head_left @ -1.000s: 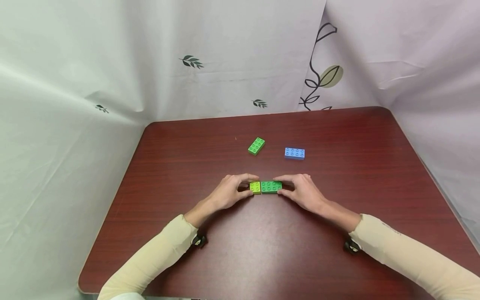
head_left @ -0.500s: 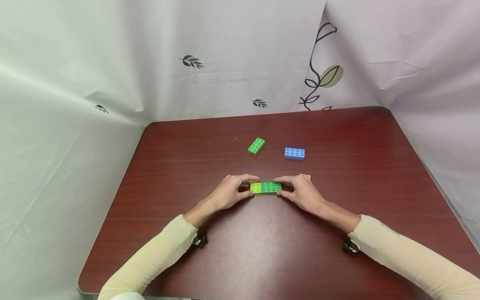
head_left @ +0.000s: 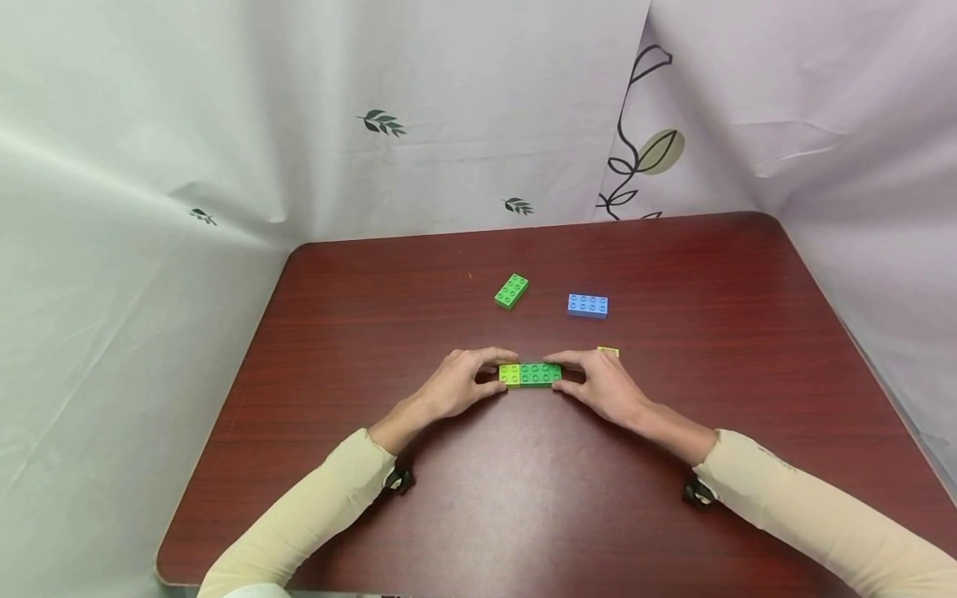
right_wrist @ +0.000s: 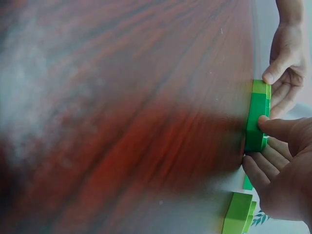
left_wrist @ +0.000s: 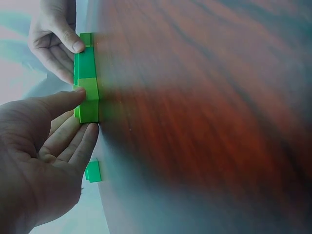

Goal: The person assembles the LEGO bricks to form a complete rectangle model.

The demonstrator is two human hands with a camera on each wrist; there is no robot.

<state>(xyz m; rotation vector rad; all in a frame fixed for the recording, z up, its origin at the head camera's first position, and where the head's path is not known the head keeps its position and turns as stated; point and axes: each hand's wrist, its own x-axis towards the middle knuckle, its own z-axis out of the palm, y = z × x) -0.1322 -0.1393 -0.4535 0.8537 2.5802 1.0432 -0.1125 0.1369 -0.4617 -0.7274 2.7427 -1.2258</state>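
Observation:
A small lime-green toy brick point(head_left: 509, 374) and a longer dark-green toy brick point(head_left: 540, 374) lie end to end on the table, studs up, their near ends meeting. My left hand point(head_left: 461, 382) pinches the lime brick between thumb and fingers at its left end. From the other side, my right hand point(head_left: 607, 384) grips the right end of the dark-green one. In the left wrist view, the thumb lies along the side of the lime brick point(left_wrist: 89, 100). The right wrist view has the other thumb against the dark-green brick point(right_wrist: 256, 122).
Farther back on the brown table point(head_left: 359, 316) lie a bright-green brick point(head_left: 512, 291), turned at an angle, and a blue brick point(head_left: 587, 306). Another lime brick point(head_left: 609, 351) is partly hidden behind my right hand. White cloth point(head_left: 463, 100) hangs behind the table and at its sides.
The thin gap between the lime and dark-green bricks has closed. My right hand has shifted slightly left, and the lime brick behind it shows more. Over the last half second little moves.

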